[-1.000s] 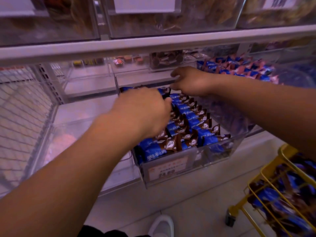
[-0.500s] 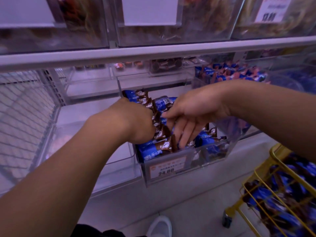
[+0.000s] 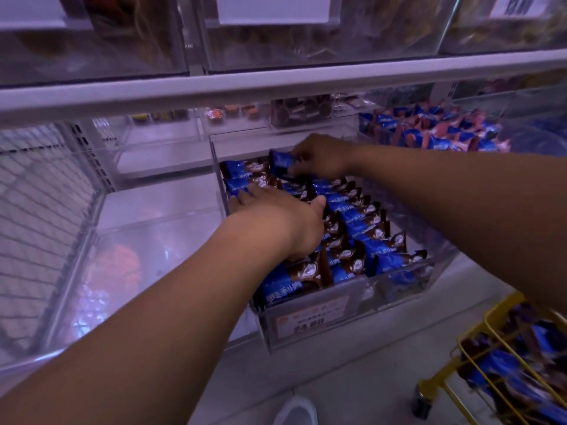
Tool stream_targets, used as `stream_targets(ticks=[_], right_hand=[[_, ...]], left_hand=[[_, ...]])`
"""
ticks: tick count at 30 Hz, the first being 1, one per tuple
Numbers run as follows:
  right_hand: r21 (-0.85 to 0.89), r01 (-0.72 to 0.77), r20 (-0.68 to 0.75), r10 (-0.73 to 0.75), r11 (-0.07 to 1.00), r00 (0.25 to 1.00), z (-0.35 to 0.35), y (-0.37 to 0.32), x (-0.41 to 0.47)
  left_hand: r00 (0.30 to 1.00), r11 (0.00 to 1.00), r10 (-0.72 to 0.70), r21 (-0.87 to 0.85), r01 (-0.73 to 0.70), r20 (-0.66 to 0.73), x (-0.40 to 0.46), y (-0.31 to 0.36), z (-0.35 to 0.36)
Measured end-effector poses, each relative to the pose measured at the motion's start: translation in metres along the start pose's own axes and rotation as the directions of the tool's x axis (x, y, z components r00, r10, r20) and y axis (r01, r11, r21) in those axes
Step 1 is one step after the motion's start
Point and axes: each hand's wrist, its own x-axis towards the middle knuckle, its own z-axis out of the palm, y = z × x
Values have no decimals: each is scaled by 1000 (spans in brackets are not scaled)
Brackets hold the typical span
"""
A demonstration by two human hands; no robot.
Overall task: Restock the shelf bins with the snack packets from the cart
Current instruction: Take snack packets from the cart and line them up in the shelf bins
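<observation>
Holding one blue snack packet (image 3: pixel 280 164) between curled fingers, your right hand (image 3: pixel 322 157) sits at the back edge of the clear shelf bin (image 3: pixel 395 297). The packet stands nearly on end, its long axis running up and down, tilted slightly. It is just above the rearmost packets of the left row. The open slot appears to lie directly beneath and a little to the left of that hand, so the right hand is the nearer one for the placement.

Your left hand (image 3: pixel 276 219) lies flat on the left row of packets (image 3: pixel 362 234), fingers extended toward the bin's back left corner and thumb spread to the right. It presses on the stock and grips nothing.

Both rows in the bin run front to back and look close to full. The yellow cart (image 3: pixel 472 342) at the lower right still carries more packets, so restocking is judged unfinished.
</observation>
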Motion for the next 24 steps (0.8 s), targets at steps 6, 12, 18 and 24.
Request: stream_targets(ticks=[6,12,18,24], right_hand=[[214,-1,-189,42,977,981,-6,-3,4],[42,123,-227,-110,992,968,2,-7,-2],[-206,141,-158,-175,968,972,6,-11,-7],[-253,152,-28,-165,955,986,3,-5,-9]], left_hand=[[998,999,9,39,-11,60,-1,3,-2],[996,997,36,64,-41,76,2,0,-1],[999,1000,5,26,-6,32,0,1,-1],[1000,999,12,40,-13,8,7,-1,5]])
